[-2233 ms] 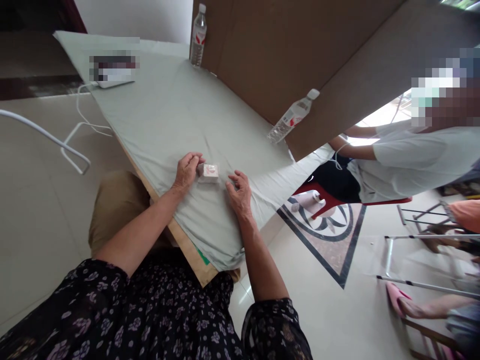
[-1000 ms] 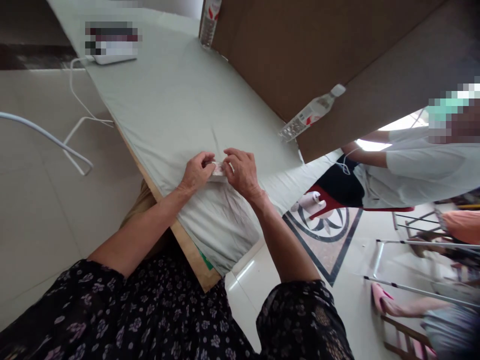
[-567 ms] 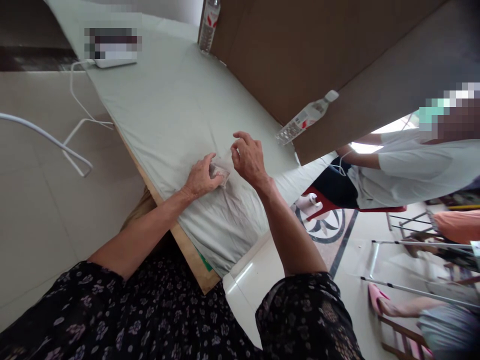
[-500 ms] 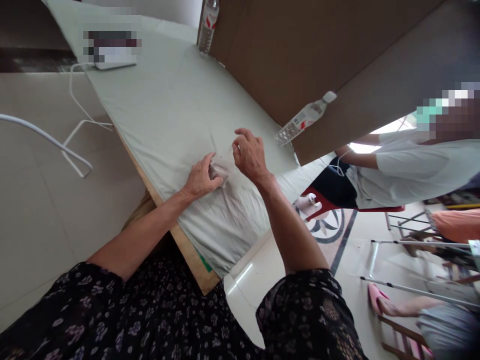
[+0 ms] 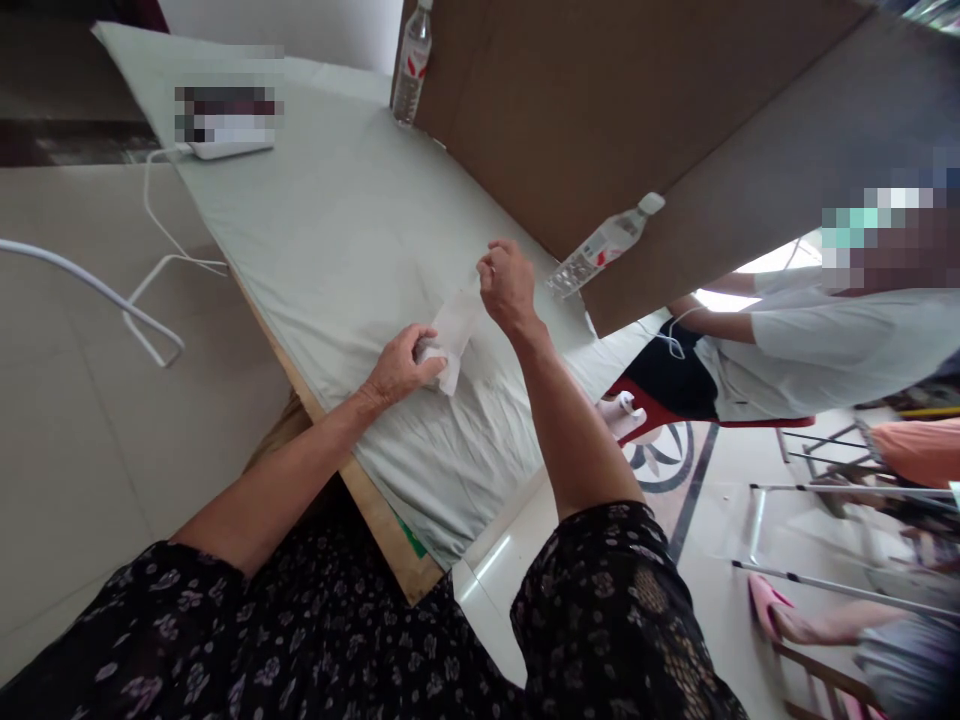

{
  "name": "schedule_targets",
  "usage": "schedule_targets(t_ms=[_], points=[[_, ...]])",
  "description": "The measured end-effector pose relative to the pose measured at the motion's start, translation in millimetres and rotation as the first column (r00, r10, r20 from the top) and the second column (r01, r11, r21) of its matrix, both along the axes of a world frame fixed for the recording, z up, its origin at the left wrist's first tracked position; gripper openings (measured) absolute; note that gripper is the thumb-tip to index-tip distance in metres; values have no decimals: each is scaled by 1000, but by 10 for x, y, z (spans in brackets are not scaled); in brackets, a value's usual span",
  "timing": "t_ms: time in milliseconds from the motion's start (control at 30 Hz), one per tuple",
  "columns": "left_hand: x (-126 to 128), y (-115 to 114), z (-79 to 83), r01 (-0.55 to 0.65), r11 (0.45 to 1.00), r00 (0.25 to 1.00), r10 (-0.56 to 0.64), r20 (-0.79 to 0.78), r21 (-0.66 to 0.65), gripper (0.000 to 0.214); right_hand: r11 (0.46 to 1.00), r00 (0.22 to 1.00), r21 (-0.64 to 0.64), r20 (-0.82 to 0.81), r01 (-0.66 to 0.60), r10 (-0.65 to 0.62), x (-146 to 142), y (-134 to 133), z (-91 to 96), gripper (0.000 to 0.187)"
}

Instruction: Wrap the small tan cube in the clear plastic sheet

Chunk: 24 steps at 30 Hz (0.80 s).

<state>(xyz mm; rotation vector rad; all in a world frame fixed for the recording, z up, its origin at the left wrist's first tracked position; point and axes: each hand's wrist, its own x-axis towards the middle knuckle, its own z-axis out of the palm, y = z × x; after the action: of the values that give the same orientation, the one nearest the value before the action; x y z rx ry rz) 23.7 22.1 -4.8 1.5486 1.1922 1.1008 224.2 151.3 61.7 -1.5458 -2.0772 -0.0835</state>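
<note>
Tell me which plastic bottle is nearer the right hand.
The bottle at the near end of the cardboard, beyond the right hand; the other bottle is farther off, at the far end.

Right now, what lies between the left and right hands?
In the head view: a thin pale sheet, over the cloth. The left hand holds a white packet; whether the sheet touches the right hand is unclear.
</note>
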Motion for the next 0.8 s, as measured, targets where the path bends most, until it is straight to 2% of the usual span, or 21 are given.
schedule_targets(t_ms=[133,233,300,367,467,567,667,800], points=[[26,24,-12,-23,1000,1000,23,19,-17,43,995,968,-17,-228,99,-100,127,-301,-38,32],[29,33,-34,-37,999,999,37,29,-24,43,991,938,-116,-332,63,-98,101,-688,-18,26],[19,35,-52,-57,998,998,57,24,-4,43,979,952,-201,-293,27,-86,-3,-927,-9,28],[5,34,-69,-69,997,998,69,3,28,45,956,980,-292,-180,26,-82,-150,-1091,-17,31],[-7,38,-93,-66,996,997,68,-26,61,52,918,993,-381,4,108,-116,-352,-1166,-59,30],[-6,51,-111,-70,994,997,73,-29,83,56,902,983,-392,95,180,-155,-403,-1123,-105,12],[-5,61,-115,-75,993,996,78,-35,92,56,916,984,-360,22,175,-179,-277,-1093,-149,14],[-1,43,-91,-101,988,994,105,-27,120,43,919,947,-372,-226,132,-228,-49,-1157,-250,13]])
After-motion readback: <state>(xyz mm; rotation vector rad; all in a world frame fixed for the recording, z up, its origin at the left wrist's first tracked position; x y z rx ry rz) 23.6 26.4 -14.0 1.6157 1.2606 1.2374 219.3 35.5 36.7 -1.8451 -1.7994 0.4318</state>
